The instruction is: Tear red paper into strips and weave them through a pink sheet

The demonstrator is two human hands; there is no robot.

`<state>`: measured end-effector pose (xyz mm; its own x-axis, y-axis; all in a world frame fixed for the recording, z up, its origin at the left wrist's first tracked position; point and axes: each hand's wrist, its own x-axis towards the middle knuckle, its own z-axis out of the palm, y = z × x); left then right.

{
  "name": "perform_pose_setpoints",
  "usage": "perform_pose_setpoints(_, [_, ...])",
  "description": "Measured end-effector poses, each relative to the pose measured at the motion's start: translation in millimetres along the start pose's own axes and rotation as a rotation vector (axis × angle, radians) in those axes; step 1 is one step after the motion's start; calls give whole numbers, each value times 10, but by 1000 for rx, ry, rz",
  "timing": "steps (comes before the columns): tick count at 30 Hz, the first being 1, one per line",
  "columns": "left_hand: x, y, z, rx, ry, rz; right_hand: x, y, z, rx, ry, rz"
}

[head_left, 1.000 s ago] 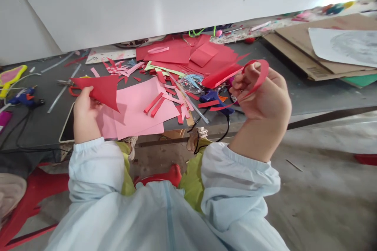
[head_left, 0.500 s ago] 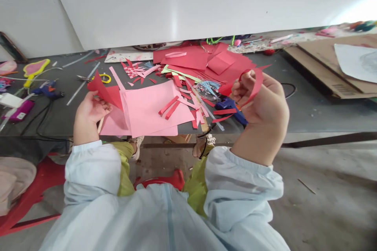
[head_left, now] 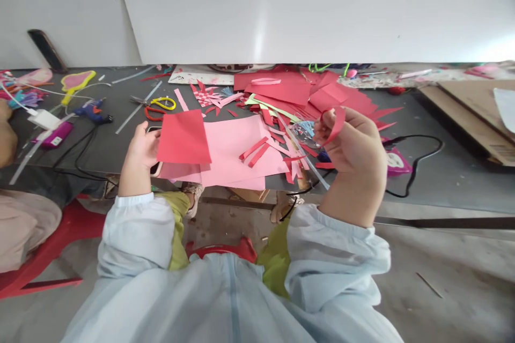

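Note:
My left hand grips a red paper square at its left edge, with the thumb raised and some fingertips hidden behind the sheet. The square tilts up above pink paper sheets at the table's front edge. Partly covered by that hand, a phone shows at the edge. My right hand, raised over the table, is closed on a curled red paper strip. Short red and pink strips lie on the pink sheets between the hands.
Scissors, a blue glue gun and a glue stick lie left. Red sheets pile at the back. A purple box with a black cable is right, near flat cardboard. Another person's arm shows far left.
The red square, bent and folded up before, now lies flatter and further right over the pink sheets. My right hand has come slightly lower with its strip. The view has turned left.

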<state>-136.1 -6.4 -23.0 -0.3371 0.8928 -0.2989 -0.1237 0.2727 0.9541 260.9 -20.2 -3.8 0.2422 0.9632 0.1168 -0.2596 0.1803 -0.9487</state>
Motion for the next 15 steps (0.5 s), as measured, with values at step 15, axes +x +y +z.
perform_pose_setpoints(15, [-206,38,93,77,-62,-17,42,70,131,-22,-70,7])
